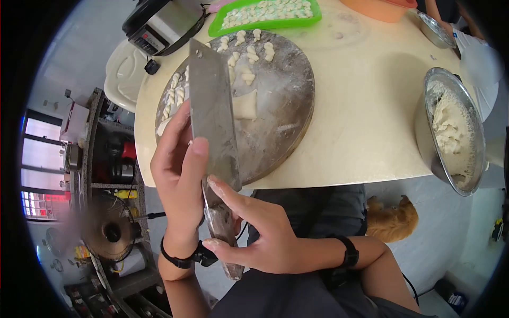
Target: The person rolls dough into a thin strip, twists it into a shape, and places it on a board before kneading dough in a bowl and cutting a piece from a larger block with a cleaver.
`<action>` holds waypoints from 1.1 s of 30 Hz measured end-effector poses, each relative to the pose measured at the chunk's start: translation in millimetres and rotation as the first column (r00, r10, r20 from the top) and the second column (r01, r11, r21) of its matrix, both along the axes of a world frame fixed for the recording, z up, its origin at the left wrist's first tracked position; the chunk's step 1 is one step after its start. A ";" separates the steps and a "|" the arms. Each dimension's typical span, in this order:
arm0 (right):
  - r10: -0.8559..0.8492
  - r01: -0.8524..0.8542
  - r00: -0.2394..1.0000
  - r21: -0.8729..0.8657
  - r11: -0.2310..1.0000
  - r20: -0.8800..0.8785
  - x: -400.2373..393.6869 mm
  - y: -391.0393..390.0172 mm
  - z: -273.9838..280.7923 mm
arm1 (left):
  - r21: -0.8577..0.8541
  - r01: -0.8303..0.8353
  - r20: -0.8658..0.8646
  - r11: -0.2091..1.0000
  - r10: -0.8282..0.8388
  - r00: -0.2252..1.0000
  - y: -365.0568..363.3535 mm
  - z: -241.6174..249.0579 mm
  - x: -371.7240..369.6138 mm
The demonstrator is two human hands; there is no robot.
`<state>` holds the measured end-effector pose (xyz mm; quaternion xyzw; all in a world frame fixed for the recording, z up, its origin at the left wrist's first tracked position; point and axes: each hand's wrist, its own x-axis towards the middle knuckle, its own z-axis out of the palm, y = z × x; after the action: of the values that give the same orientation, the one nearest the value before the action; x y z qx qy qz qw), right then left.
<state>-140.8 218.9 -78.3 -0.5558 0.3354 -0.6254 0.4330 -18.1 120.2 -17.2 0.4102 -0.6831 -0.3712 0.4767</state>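
A wide metal cleaver is held up in front of me, its blade pointing away and its handle toward my body. My left hand grips the blade from the left, thumb on the near face and fingers behind. My right hand is closed around the handle, partly hidden by the blade and grip. Beyond the blade lies a round floured board with a flat piece of dough and several small twisted dough pieces. The blade hides part of the board.
A green tray of small dough pieces stands at the back, beside a cooker. On the right is a metal bowl of dough. Another person's arm shows at the far right. A brown dog lies below the table edge.
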 end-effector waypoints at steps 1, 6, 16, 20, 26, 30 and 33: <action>0.008 -0.008 1.000 0.004 1.000 0.005 1.1 1.0 0.5 | 0.001 -0.018 0.001 1.000 0.018 1.000 -0.2 -1.1 -0.9; 0.050 -0.045 0.997 0.100 0.994 -0.052 -6.4 -2.0 3.2 | 0.054 -0.075 -0.035 0.996 0.077 0.996 -9.1 -16.4 -2.1; 0.141 -0.138 0.990 0.194 0.971 0.001 -10.3 -8.9 -7.5 | 0.126 0.028 -0.095 0.992 -0.016 0.995 -21.1 -26.6 -8.2; 0.159 -0.163 0.987 0.191 0.968 0.036 -12.8 -10.9 -7.3 | 0.174 0.001 -0.077 0.985 0.013 0.997 -23.4 -25.6 -9.2; 0.193 -0.197 0.980 0.196 0.961 0.039 -18.5 -13.3 -5.4 | 0.167 0.040 -0.132 0.985 -0.018 0.991 -26.3 -27.0 -15.8; 0.134 -0.150 0.986 0.177 0.973 0.097 -11.0 -10.3 -5.2 | 0.125 0.058 -0.133 0.990 -0.041 0.990 -28.1 -30.2 -16.1; 0.102 -0.117 0.990 0.154 0.981 0.100 -9.5 -10.3 -5.8 | 0.126 0.083 -0.160 0.989 -0.063 0.985 -28.1 -29.6 -16.7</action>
<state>-150.3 208.7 -84.1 -0.5077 0.3330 -0.5965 0.5249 -34.9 92.1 -46.8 0.3853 -0.6324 -0.4638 0.4864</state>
